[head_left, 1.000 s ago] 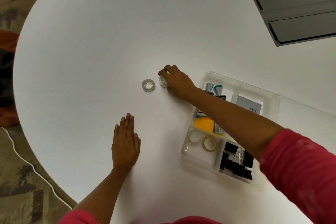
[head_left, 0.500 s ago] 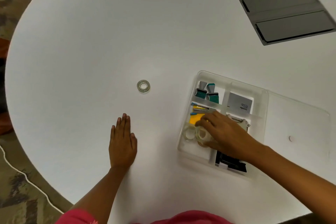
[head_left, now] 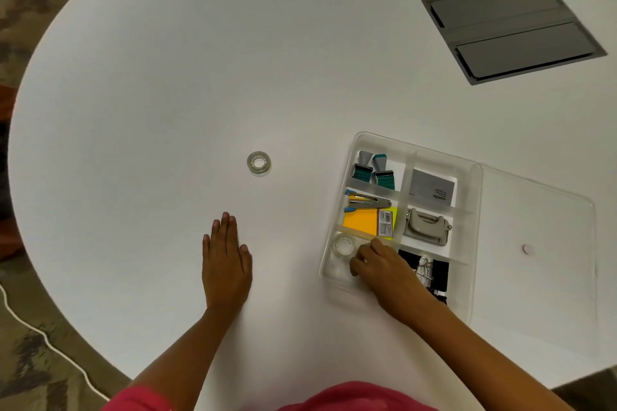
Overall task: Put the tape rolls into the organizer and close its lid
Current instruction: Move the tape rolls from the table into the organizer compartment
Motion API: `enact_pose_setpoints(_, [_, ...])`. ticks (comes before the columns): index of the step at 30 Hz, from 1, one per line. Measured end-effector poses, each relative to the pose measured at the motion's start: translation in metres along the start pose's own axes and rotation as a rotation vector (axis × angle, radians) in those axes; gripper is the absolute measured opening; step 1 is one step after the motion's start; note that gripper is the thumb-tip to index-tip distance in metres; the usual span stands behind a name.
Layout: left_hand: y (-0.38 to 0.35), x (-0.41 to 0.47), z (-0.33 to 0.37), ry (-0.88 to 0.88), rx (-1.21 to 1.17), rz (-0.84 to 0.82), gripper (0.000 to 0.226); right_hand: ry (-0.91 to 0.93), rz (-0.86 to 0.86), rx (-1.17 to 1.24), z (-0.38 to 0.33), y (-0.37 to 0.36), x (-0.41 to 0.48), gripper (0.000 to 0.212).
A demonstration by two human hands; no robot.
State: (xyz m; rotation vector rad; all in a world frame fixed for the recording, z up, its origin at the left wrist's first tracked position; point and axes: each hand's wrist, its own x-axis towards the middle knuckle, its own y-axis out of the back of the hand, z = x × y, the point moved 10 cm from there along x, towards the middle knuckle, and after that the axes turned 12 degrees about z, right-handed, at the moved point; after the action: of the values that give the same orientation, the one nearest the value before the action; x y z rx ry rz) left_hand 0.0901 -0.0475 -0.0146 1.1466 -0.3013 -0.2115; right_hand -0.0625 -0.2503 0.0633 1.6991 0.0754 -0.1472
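Observation:
One clear tape roll lies alone on the white table, left of the organizer. The clear organizer stands at the right, its lid folded out flat to the right. Another tape roll lies in its near-left compartment. My right hand reaches into that same compartment, fingers curled down on a tape roll that is mostly hidden beneath them. My left hand rests flat on the table, fingers together, holding nothing.
Other compartments hold stamps, a stapler, sticky notes, a grey card, a hole punch and black binder clips. A grey hatch is set in the table at the far right.
My right hand picked up a roll next to the lone one, carried it to the organizer and lowered it into the near-left compartment. My left hand has stayed flat.

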Motion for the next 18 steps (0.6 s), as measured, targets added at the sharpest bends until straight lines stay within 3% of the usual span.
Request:
enact_pose_setpoints(5, [0.005,0.012,0.016,0.074,-0.027,0.058,0.059,-0.061,0.099,0.062,0.007,0.019,-0.004,0.044])
enact_pose_setpoints(8, [0.006,0.031,0.032,0.084,-0.056,0.067,0.061,-0.178,0.278,0.2,0.023,0.046,-0.014,0.042])
enact_pose_setpoints(12, [0.011,0.068,0.06,-0.003,-0.037,0.069,0.063,-0.553,0.564,0.433,0.074,0.067,-0.052,0.024])
enact_pose_setpoints(15, [0.009,0.095,0.072,-0.008,-0.112,0.009,0.068,-0.787,0.707,0.451,0.105,0.066,-0.095,0.037])
enact_pose_setpoints(18, [0.002,0.111,0.08,0.024,-0.152,-0.11,0.072,-0.998,0.699,0.331,0.125,0.054,-0.132,0.048])
